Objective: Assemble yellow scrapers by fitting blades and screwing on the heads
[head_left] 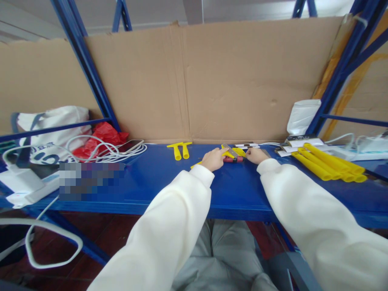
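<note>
- A yellow tool with a grey blade is seen near the middle of the table, just ahead of the left hand.
- Left hand: fingers curled closed, palm down; the tool's yellow handle is gripped, its rear end showing under the wrist side.
- Right hand: fingers bent inward, fingertips brought up to a yellow piece just beside the blade; whether it is gripped or merely touched cannot be told.
- Between the hands, on the near side of the blade, a dark red object is laid on the table; partly hidden by the left hand.
- To the left, two yellow T-shaped pieces are placed side by side, stems pointed toward the person.
- To the right, a pile of yellow tubular handles is stacked, with packets and a white pouch set behind.
- Far left: coiled white cables, a red plastic bag, a white cloth bag and a white power strip are noted.
- The table is backed by a cardboard panel, framed by blue metal posts.
</note>
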A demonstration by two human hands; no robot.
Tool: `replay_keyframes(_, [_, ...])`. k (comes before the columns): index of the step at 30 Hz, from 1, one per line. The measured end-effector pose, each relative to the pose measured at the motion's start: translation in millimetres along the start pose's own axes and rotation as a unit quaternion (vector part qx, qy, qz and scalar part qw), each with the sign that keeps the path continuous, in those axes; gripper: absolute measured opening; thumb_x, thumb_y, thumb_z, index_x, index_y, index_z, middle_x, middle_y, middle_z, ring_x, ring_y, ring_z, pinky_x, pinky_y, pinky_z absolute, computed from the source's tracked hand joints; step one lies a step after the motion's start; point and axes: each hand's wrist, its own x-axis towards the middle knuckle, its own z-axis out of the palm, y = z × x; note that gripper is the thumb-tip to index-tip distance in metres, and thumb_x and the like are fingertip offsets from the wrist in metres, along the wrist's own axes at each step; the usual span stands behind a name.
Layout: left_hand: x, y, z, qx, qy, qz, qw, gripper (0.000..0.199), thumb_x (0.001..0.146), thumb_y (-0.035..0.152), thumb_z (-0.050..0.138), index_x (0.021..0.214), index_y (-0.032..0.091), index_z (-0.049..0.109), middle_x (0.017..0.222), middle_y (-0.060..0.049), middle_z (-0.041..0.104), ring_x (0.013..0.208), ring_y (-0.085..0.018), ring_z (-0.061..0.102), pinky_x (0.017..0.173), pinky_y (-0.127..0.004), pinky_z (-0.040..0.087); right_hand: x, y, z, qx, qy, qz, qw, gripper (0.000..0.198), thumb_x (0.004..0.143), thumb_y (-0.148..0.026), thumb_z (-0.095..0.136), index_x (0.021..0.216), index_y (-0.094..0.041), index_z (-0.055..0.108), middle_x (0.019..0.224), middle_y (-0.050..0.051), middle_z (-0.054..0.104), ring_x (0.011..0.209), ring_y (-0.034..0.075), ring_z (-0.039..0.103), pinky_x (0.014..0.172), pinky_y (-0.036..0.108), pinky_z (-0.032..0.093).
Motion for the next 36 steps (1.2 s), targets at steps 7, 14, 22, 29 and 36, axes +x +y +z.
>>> replay_keyframes(7, [-0.8, 0.1, -0.1, -0.005, 0.002, 0.000, 1.000, 0.048, 0.095, 0.029, 0.042, 0.142, 0.033, 0.047, 0.124, -0.006, 0.062, 0.111, -0.023, 0.061, 0.092, -0.032, 0.048, 1.6, 4.3, -1.2, 0.082, 0.097, 0.017, 0.992, 0.016, 0.078, -0.015, 0.055, 0.079, -0.016, 0.070, 0.093, 0.013, 0.074, 0.089, 0.024, 0.068, 0.076, 0.028, 0.048])
replay_keyframes(14, [-2.6, 1.0, -3.2, -0.010, -0.002, -0.001, 1.000, 0.048, 0.095, 0.028, 0.043, 0.143, 0.032, 0.047, 0.124, -0.005, 0.062, 0.112, -0.023, 0.060, 0.092, -0.032, 0.049, 10.5, 13.5, -5.0, 0.276, 0.243, 0.024, 0.929, 0.006, 0.079, -0.021, 0.057, 0.080, -0.017, 0.061, 0.092, 0.013, 0.072, 0.088, 0.024, 0.067, 0.084, 0.036, 0.050])
replay_keyframes(22, [-3.7, 0.0, -4.0, -0.011, 0.000, -0.002, 1.000, 0.047, 0.095, 0.028, 0.043, 0.142, 0.033, 0.048, 0.126, -0.005, 0.062, 0.111, -0.022, 0.061, 0.094, -0.032, 0.048, 4.1, 10.0, -6.3, 0.556, 0.101, 0.193, 0.802, 0.005, 0.086, -0.015, 0.053, 0.090, -0.018, 0.055, 0.056, 0.000, 0.058, 0.052, 0.019, 0.063, 0.057, 0.036, 0.056])
replay_keyframes(29, [-4.0, -0.3, -3.5, -0.006, 0.001, 0.007, 1.000, 0.048, 0.095, 0.027, 0.043, 0.142, 0.031, 0.047, 0.125, -0.006, 0.062, 0.112, -0.023, 0.060, 0.095, -0.033, 0.048, 3.8, 17.9, -11.2, 0.674, 0.000, 0.191, 0.713, 0.008, 0.085, -0.010, 0.055, 0.086, -0.016, 0.060, 0.065, 0.004, 0.066, 0.059, 0.014, 0.066, 0.061, 0.027, 0.059])
replay_keyframes(36, [-3.7, 0.4, -3.5, -0.007, -0.002, 0.012, 1.000, 0.049, 0.095, 0.026, 0.043, 0.144, 0.032, 0.046, 0.125, -0.006, 0.061, 0.114, -0.022, 0.060, 0.096, -0.033, 0.048, 10.0, 11.2, -13.7, 0.735, -0.039, 0.143, 0.661, 0.017, 0.085, -0.003, 0.054, 0.081, -0.018, 0.061, 0.071, 0.001, 0.067, 0.066, 0.008, 0.065, 0.070, 0.017, 0.057])
